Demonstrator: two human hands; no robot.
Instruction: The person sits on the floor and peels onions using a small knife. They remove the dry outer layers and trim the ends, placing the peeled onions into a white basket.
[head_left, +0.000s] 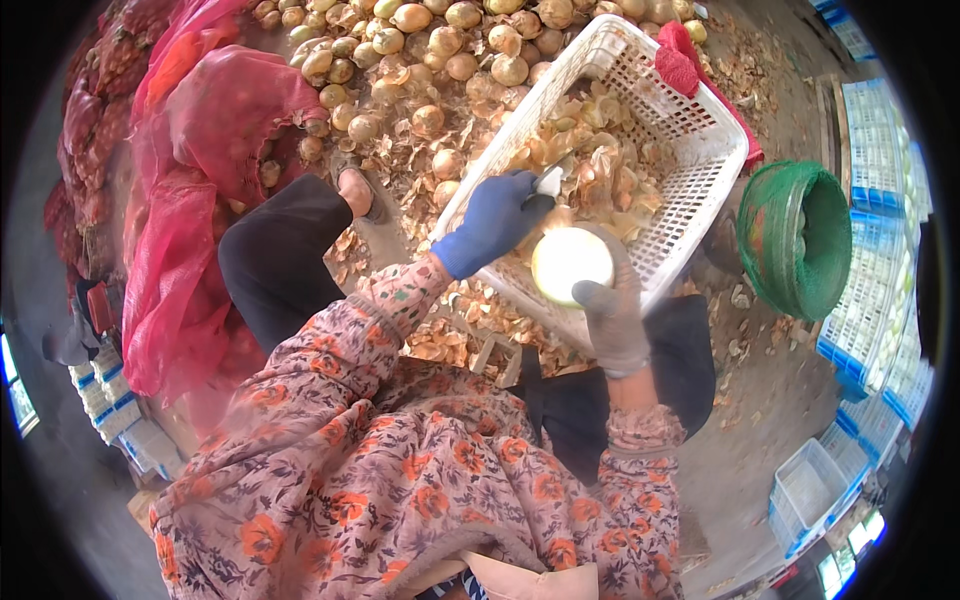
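Observation:
My left hand, in a blue glove, grips a small knife with a white part showing at the fist. The thin blade points up and to the right over the basket. In my right hand, which wears a greyish glove, sits a pale peeled onion, overexposed to white. The thumb lies across its lower right edge, and the other fingers are mostly hidden behind it. Both hands are over the near part of a white plastic basket, where onion skins are heaped.
Unpeeled onions and loose skins cover the floor beyond and left of the basket. Red mesh sacks lie at the left. A red cloth hangs on the basket's far rim. At the right stand a green mesh-covered container and stacked crates.

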